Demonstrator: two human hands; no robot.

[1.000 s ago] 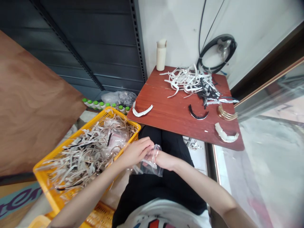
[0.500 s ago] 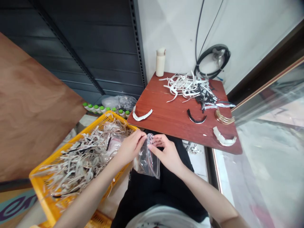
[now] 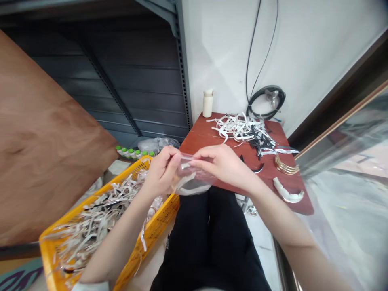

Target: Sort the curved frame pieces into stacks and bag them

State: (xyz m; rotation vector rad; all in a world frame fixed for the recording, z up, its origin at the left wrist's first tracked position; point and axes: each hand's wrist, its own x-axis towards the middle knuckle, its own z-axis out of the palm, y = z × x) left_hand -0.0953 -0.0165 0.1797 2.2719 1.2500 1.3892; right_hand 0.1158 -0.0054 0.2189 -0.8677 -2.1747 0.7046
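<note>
We take the view's centre as the middle of the dial. Just below it, toward six o'clock, a clear bag (image 3: 200, 176) hangs above the lap between the person's two hands. The left hand (image 3: 163, 169) has thumb and fingers pinched together on the bag's left edge; the right hand (image 3: 222, 163) has thumb and fingertips clamped on its upper right edge.

As for progress, we judge the filling of this bag to be under way: a pale curved strip (image 3: 195, 190) shows through the film. We cannot tell how many pieces it holds, nor whether its mouth is sealed.

Much material lies outside the bag. At eight o'clock, we see a yellow crate (image 3: 163, 207) heaped with loose strips (image 3: 93, 216). Toward three o'clock, a tangled white pile (image 3: 235, 127) and black strips (image 3: 263, 139) lie on the red-brown table (image 3: 197, 135). Between three and four o'clock, a gold curved bundle (image 3: 286, 165), a white curved bundle (image 3: 287, 192) and a black curved piece (image 3: 259, 169), partly hidden behind the right hand, lie apart from one another, all unbagged.
</note>
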